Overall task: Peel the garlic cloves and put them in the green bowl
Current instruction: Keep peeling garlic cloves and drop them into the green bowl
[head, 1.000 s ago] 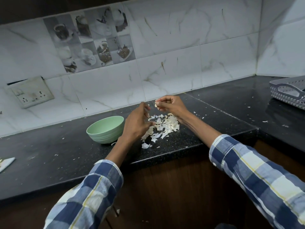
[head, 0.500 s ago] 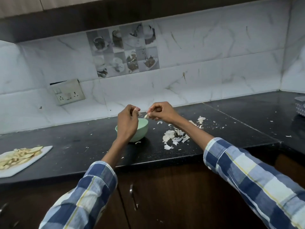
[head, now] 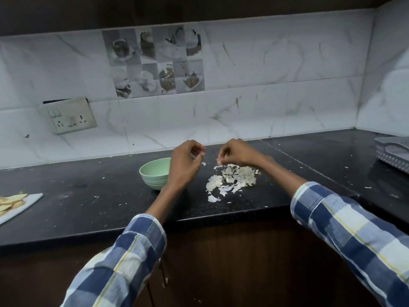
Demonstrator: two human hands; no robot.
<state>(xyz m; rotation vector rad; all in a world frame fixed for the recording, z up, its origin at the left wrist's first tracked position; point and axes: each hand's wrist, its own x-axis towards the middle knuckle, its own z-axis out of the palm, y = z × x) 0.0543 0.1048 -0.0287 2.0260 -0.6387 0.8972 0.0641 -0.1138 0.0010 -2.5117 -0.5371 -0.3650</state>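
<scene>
1. Fingers of the left hand (head: 184, 165) are curled in, tips gathered near the thumb at about the height of the bowl's rim; a small pale bit shows at the fingertips, but I cannot tell whether it is a garlic clove or a scrap of skin, nor whether it is truly pinched.
2. Fingers of the right hand (head: 235, 152) are also curled downward, pinching a small pale piece at their tips, just above the far left edge of the garlic peel pile (head: 232, 177).
3. Both hands hover apart from each other, with a narrow gap between them.
4. Just left of the left hand stands the green bowl (head: 152, 172) on the black tabletop (head: 88, 196), partly hidden behind the wrist; its contents cannot be seen.
5. Loose peel flakes lie scattered near and right of the pile.
6. At the far left edge sits a white board (head: 24, 206) with pale yellowish slices.
7. At the far right rests a grey perforated basket (head: 391, 152).
</scene>
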